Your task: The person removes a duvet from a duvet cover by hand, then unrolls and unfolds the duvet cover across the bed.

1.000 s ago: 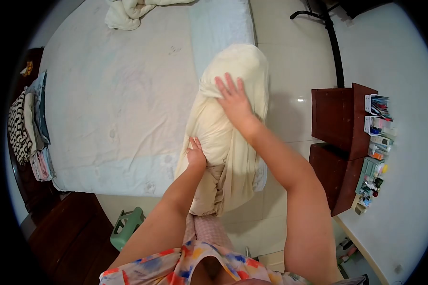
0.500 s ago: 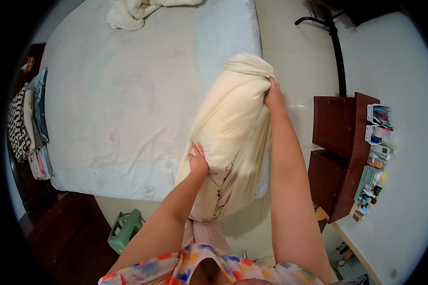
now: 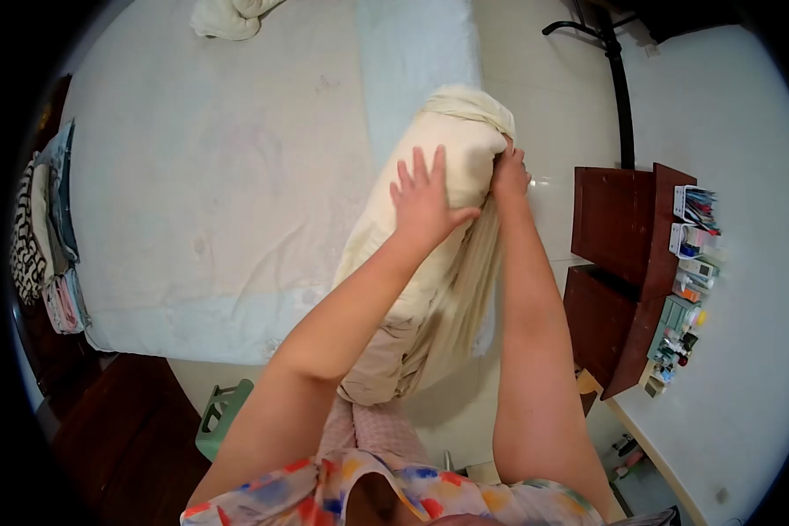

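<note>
A cream bundle [image 3: 465, 167] of thick bedding lies along the near right corner of the bed [image 3: 210, 193], its far end bulging over the right-hand edge and its near end drooping past the near edge toward the person's pink checked trousers [image 3: 368, 430]. The left hand [image 3: 423, 206] rests flat on top, fingers spread and thumb out to the side. The right hand [image 3: 510, 175] is at the outer side, just past the mattress edge, curled closed on the cloth below a rolled fold; its fingertips are partly hidden, so how much fabric it has is hard to judge. Loose pleats hang below it. The wide mattress top left of the bundle gives room to move, while on the right a strip of pale tiled floor [image 3: 548, 114] separates the bed from two dark red cabinets [image 3: 614, 210], which bound that side, with small containers [image 3: 700, 206] along their far side. Beyond them, a black stand [image 3: 621, 105] reaches over the floor. A green stool [image 3: 223, 416] sits by the near edge, left of the legs. Folded clothes [image 3: 57, 210] line the bed's left side, and another cream roll [image 3: 228, 19] lies at the top.
</note>
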Tool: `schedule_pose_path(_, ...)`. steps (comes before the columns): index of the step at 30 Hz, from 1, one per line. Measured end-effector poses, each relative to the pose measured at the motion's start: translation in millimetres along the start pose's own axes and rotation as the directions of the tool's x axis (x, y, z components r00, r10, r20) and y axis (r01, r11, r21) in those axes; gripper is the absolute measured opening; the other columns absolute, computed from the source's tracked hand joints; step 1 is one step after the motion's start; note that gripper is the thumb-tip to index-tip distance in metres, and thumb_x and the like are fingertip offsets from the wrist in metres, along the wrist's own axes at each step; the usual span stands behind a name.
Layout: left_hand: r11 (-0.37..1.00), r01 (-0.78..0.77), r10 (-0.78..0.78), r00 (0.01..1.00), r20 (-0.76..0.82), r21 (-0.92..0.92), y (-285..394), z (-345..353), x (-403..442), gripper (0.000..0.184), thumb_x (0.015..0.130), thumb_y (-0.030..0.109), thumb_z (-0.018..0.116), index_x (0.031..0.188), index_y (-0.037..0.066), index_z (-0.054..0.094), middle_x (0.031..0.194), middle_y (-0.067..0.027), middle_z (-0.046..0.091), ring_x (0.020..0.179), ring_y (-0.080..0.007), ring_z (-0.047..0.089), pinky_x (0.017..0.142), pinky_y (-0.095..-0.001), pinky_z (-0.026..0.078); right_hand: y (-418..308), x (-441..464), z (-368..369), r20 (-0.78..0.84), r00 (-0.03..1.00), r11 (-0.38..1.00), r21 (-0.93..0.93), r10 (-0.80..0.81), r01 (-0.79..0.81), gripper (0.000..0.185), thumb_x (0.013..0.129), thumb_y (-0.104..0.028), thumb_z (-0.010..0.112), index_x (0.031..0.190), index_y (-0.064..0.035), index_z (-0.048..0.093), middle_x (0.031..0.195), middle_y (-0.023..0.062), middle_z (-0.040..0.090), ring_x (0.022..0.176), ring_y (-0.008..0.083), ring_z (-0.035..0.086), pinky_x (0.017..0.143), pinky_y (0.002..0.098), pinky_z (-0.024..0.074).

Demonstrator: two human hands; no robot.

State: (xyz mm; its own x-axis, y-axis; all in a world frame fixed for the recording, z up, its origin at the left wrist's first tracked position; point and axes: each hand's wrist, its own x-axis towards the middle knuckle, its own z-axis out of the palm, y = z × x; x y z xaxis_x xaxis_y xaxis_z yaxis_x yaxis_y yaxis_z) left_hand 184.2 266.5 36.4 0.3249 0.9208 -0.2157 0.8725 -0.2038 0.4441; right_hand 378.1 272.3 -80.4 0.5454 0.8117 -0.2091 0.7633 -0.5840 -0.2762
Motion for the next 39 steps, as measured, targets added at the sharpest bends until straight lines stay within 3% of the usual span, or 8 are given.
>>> schedule_pose_path(6, 0.964, 0.206, -0.156, 0.951, 0.266, -0.170, -41, 21, 62, 0.093, 0.065, 0.034, 0.081, 0.140, 0.013, 0.031, 0.129, -0.0226, 0.050, 0.114, -0.0359, 0.054, 0.092, -0.0409, 0.045, -25, -37, -10, -0.189, 0.956, 0.964, -0.186, -0.224, 0.189, 0.051, 0.076, -0.007, 0.061, 0.125, -0.0118, 0.047, 0.112, 0.0150, 0.048, 0.101, 0.0353, 0.054, 0.081, 0.0480, 0.0420)
schedule_pose_path(14, 0.902, -0.003, -0.017, 0.999, -0.042, -0.433, -86, -114, -23, 0.073, 0.066, 0.020, 0.078, 0.130, 0.010, 0.044, 0.112, -0.0162, 0.062, 0.104, -0.0334, 0.059, 0.087, -0.0391, 0.047, -96, -118, -103, -0.370, 0.817, 0.875, 0.024, -0.441, 0.483, 0.047, 0.065, -0.004, 0.067, 0.111, -0.0060, 0.059, 0.111, 0.0164, 0.050, 0.099, 0.0340, 0.052, 0.080, 0.0436, 0.0416)
schedule_pose_path(20, 0.948, 0.131, -0.213, 0.938, -0.273, -0.290, -180, -89, -1, 0.068, 0.071, 0.009, 0.068, 0.133, 0.008, 0.043, 0.122, -0.0158, 0.054, 0.117, -0.0328, 0.047, 0.097, -0.0393, 0.040, -168, -97, -44, -0.089, 0.777, 0.773, 0.079, -0.624, 0.630, 0.052, 0.072, -0.003, 0.060, 0.124, -0.0112, 0.058, 0.112, 0.0166, 0.050, 0.102, 0.0330, 0.050, 0.083, 0.0419, 0.0401)
schedule_pose_path(23, 0.992, 0.070, -0.014, 0.891, -0.453, 0.106, -188, -29, 17, 0.073, 0.075, 0.011, 0.061, 0.142, 0.010, 0.033, 0.143, -0.0202, 0.033, 0.131, -0.0440, 0.029, 0.103, -0.0565, 0.028, -182, -79, 23, -0.017, 0.833, 0.827, -0.130, -0.554, 0.547, 0.053, 0.077, -0.005, 0.056, 0.129, -0.0153, 0.054, 0.113, 0.0170, 0.048, 0.103, 0.0342, 0.049, 0.084, 0.0410, 0.0401)
schedule_pose_path(26, 0.990, 0.103, -0.088, 0.984, -0.152, 0.095, -135, -33, 8, 0.096, 0.070, 0.028, 0.070, 0.150, 0.017, 0.017, 0.154, -0.0211, 0.007, 0.140, -0.0461, 0.004, 0.106, -0.0665, 0.014, -187, -66, 24, -0.004, 0.895, 0.864, -0.261, -0.447, 0.430, 0.051, 0.081, -0.010, 0.057, 0.130, -0.0222, 0.052, 0.128, 0.0172, 0.043, 0.110, 0.0353, 0.048, 0.090, 0.0410, 0.0398)
schedule_pose_path(30, 0.974, 0.192, -0.186, 0.981, -0.064, 0.119, -147, -22, 22, 0.097, 0.069, 0.027, 0.071, 0.150, 0.019, 0.017, 0.154, -0.0182, 0.009, 0.140, -0.0439, 0.008, 0.106, -0.0651, 0.016, -171, -37, 31, -0.121, 0.816, 0.808, -0.279, -0.565, 0.518, 0.047, 0.081, -0.013, 0.059, 0.126, -0.0253, 0.054, 0.139, 0.0129, 0.038, 0.115, 0.0322, 0.047, 0.093, 0.0437, 0.0398)
schedule_pose_path(33, 0.978, 0.156, -0.148, 0.987, -0.070, 0.138, -169, -16, 33, 0.097, 0.069, 0.024, 0.073, 0.149, 0.019, 0.018, 0.152, -0.0177, 0.014, 0.139, -0.0412, 0.015, 0.106, -0.0613, 0.021, -162, 9, 28, 0.122, 0.863, 0.842, -0.189, -0.490, 0.505, 0.049, 0.082, -0.012, 0.057, 0.129, -0.0270, 0.050, 0.137, 0.0088, 0.041, 0.112, 0.0314, 0.051, 0.090, 0.0447, 0.0438)
schedule_pose_path(39, 0.982, 0.165, -0.180, 0.965, -0.192, -0.090, -257, -8, 43, 0.093, 0.073, 0.017, 0.071, 0.148, 0.017, 0.017, 0.131, -0.0171, 0.042, 0.119, -0.0363, 0.043, 0.099, -0.0448, 0.038, -127, 58, 45, 0.300, 0.949, 0.995, 0.023, -0.097, 0.095, 0.058, 0.084, -0.009, 0.052, 0.137, -0.0277, 0.035, 0.133, 0.0070, 0.044, 0.101, 0.0360, 0.057, 0.081, 0.0441, 0.0503)
